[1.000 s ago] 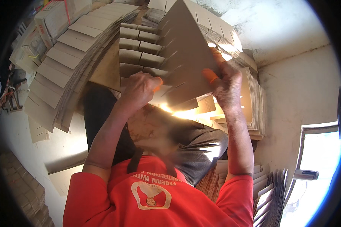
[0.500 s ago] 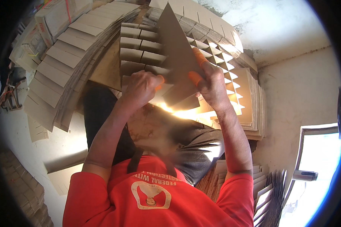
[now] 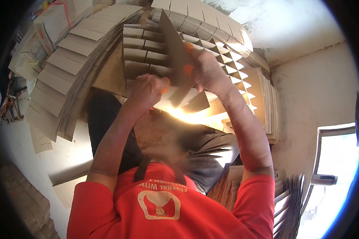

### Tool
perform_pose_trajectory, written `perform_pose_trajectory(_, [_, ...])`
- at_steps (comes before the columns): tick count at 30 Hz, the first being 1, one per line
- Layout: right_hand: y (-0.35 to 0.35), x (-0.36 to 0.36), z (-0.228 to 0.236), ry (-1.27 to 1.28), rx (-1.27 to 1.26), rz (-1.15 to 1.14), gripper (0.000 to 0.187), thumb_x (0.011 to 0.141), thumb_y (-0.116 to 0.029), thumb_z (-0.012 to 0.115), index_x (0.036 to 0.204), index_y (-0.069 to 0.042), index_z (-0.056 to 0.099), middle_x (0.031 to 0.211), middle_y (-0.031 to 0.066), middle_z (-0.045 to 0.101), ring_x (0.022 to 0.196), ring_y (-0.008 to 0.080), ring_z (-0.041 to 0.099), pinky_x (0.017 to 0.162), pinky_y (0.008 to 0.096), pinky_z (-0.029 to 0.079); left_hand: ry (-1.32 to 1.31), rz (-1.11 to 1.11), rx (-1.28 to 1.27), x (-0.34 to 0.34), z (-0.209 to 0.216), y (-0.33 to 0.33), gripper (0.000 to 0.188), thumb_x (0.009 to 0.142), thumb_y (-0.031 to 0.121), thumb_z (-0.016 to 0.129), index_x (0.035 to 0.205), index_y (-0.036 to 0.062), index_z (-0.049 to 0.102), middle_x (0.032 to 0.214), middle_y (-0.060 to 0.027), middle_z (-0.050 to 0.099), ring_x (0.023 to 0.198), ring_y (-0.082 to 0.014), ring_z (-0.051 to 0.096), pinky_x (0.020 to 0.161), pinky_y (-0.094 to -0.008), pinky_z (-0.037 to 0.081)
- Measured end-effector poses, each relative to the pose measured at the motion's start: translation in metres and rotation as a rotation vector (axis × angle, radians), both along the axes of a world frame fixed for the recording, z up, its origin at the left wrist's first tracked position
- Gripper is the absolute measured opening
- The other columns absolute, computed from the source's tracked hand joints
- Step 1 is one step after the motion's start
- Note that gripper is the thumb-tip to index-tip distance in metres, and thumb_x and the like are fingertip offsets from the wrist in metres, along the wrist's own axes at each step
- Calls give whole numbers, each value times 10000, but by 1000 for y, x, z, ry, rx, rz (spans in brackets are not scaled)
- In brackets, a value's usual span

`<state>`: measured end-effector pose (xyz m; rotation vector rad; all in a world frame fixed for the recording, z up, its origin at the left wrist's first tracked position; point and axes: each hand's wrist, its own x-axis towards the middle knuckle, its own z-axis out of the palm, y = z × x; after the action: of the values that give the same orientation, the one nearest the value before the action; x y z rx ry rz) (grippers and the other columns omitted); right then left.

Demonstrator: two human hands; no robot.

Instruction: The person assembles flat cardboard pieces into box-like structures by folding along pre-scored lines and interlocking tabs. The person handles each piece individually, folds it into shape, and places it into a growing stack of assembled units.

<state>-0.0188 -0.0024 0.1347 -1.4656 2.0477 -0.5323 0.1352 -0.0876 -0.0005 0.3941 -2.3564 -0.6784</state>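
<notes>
In front of me stands a grid of interlocked cardboard dividers point(image 3: 153, 47). My left hand point(image 3: 147, 89) is closed at the near left edge of this grid, pinching it; an orange covering shows on a finger. To its right, my right hand point(image 3: 207, 71), also with orange-covered fingers, grips a long cardboard strip point(image 3: 172, 44). That strip slants across the grid, its pointed end upward and away from me. Whether its lower edge sits in the slots is hidden. A loose-looking flap of card point(image 3: 197, 102) hangs below the right hand, near a bright patch of sunlight.
Long rows of slotted cardboard strips point(image 3: 70, 51) fan out on the left. More strips point(image 3: 223, 24) lie beyond the grid, and stacked sheets point(image 3: 267, 107) stand at its right. Cartons point(image 3: 54, 24) sit far left. Additional cardboard pieces point(image 3: 285, 199) rest by my right elbow.
My right hand has moved left and slightly away from me, taking the strip with it. The strip now appears narrower, turned more edge-on. My left hand has barely moved.
</notes>
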Motion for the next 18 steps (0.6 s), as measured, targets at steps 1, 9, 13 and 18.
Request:
perform_pose_trajectory(1, [1,-2,-9,24,51,47,503,793,111,503,1295,111,466,815,203,628,614,247,654,513,387,509,-31,8,-10,1,0,0,85,754,46,638,830,64,672,734,-167,652,750,-371,648,672,-479,503])
perform_pose_trajectory(9, [50,11,-70,369,-77,3,613,815,-133,653,1387,-4,475,898,209,683,783,348,671,666,449,545,-187,-3,-62,5,4,-4,201,761,93,709,958,53,706,841,-153,677,814,-335,644,727,-456,506])
perform_pose_trajectory(13, [102,-55,-57,562,-467,-413,409,872,-108,648,1271,-41,590,975,182,697,837,300,688,713,391,550,-86,-103,-125,3,19,8,440,771,76,702,1197,6,615,1122,-166,654,1084,-319,600,900,-448,479])
perform_pose_trajectory(18, [211,-171,-78,1020,-304,-781,401,907,-108,639,1298,-41,579,1200,151,645,1097,322,617,925,417,503,-164,-200,-276,-8,36,31,654,790,83,694,1399,-2,471,1415,-178,503,1385,-306,405,1107,-434,367])
